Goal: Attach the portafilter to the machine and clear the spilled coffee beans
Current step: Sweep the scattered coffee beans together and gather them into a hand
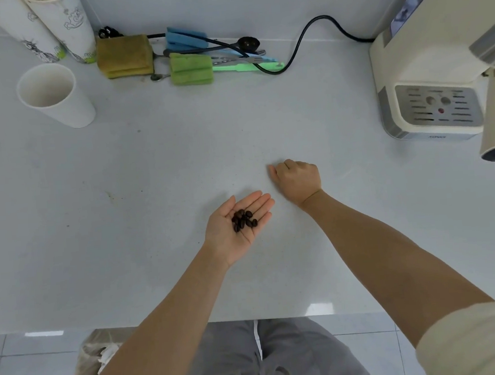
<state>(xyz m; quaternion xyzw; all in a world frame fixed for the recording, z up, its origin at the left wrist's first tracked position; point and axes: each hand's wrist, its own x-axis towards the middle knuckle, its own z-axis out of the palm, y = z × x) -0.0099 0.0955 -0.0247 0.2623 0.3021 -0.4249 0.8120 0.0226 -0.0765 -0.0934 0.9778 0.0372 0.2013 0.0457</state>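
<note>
My left hand [237, 229] lies palm up over the middle of the grey counter, with several dark coffee beans [244, 219] cupped in the palm. My right hand [297, 179] rests knuckles up on the counter just beyond and to the right of it, fingers curled under; what they hold, if anything, is hidden. The cream espresso machine [425, 66] stands at the right edge, its drip tray [438, 105] facing me. A cream portafilter handle [494, 117] sticks out from under the machine's head toward me.
A white paper cup [55, 95] stands at the back left beside stacked cups [53, 28]. Sponges [191, 68], a folded cloth [125, 55], utensils and a black power cord [298, 52] line the back wall. A bin with a bag [97, 361] sits on the floor below the counter edge.
</note>
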